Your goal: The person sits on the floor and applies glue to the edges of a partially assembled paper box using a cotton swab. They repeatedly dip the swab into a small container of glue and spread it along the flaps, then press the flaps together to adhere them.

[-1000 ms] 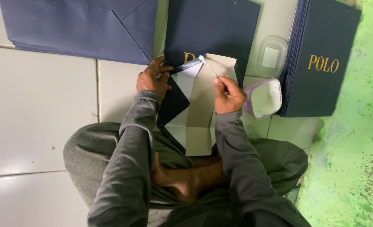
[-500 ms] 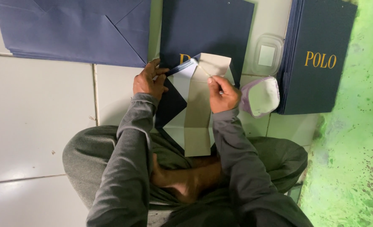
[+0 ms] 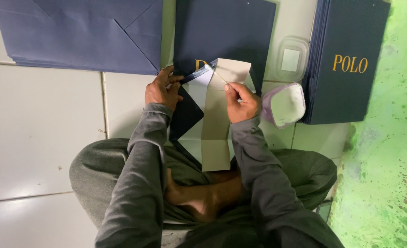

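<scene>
Since the earlier head frame, little had shifted: my right hand (image 3: pixel 241 102) had stayed pinched on its thin stick (image 3: pixel 220 77), and my left hand (image 3: pixel 163 89) had kept pressing down at the sheet's far left corner.

From the head view, the unfolded paper bag blank (image 3: pixel 215 121) lay in front of me, its long axis running from my lap away toward the far stack of dark blue sheets (image 3: pixel 224 32). Its far flap sat between my two hands, just beyond my fingertips. My right hand was closed around the stick, whose tip pointed far and left onto the flap's edge. My left hand was curled, fingers bearing on the blank and gripping nothing. My right hand was nearer the small white tub (image 3: pixel 286 104), just to its right. More dark blue sheets (image 3: pixel 82 34) lay far left, and a pile of finished bags (image 3: pixel 348 59) far right.
</scene>
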